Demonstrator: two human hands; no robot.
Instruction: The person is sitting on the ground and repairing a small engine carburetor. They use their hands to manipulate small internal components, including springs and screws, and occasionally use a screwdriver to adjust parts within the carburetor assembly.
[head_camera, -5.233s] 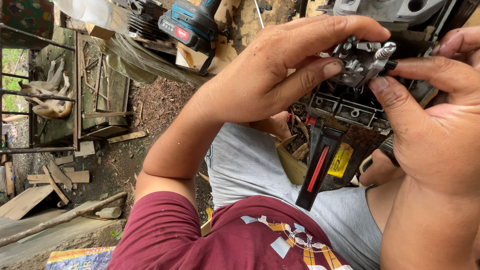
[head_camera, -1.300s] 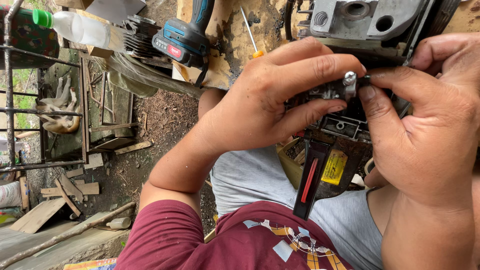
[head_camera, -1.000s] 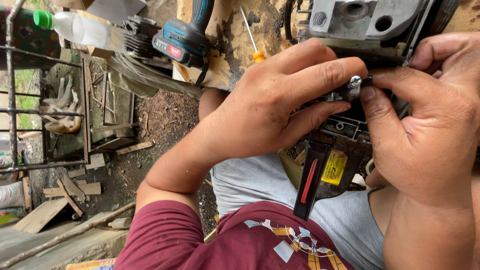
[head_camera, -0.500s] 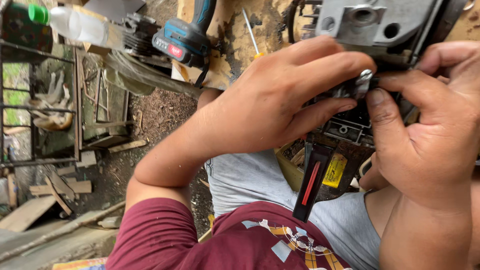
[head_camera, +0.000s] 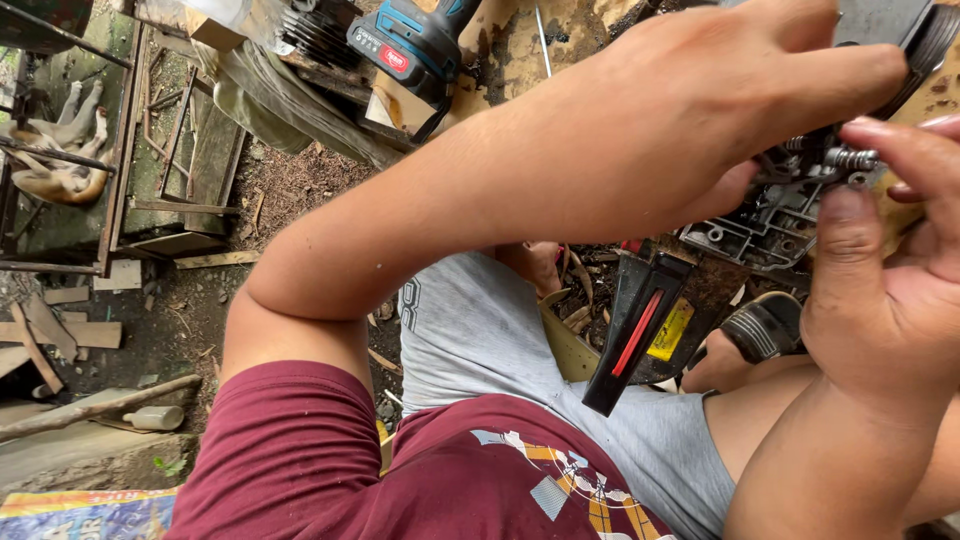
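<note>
My left hand (head_camera: 740, 110) reaches across the top right and grips a dark, greasy metal engine part (head_camera: 775, 215). My right hand (head_camera: 885, 270) pinches a small silvery threaded piece (head_camera: 850, 157) at that part's upper edge, thumb and fingertips closed on it. Below the part, a black handle with a red strip and a yellow label (head_camera: 640, 330) hangs over my lap. My grey shorts (head_camera: 480, 340) and maroon shirt (head_camera: 400, 470) fill the lower frame.
A blue cordless drill (head_camera: 415, 45) lies on a stained wooden surface at the top, next to a screwdriver (head_camera: 542, 35). A metal frame (head_camera: 110, 150), wood scraps (head_camera: 60, 330) and dirt ground lie at left. A sandalled foot (head_camera: 760, 330) rests near the handle.
The view has tilted, so both hands and the engine part sit further right and higher. My right fingers stay pinched on the small silvery piece.
</note>
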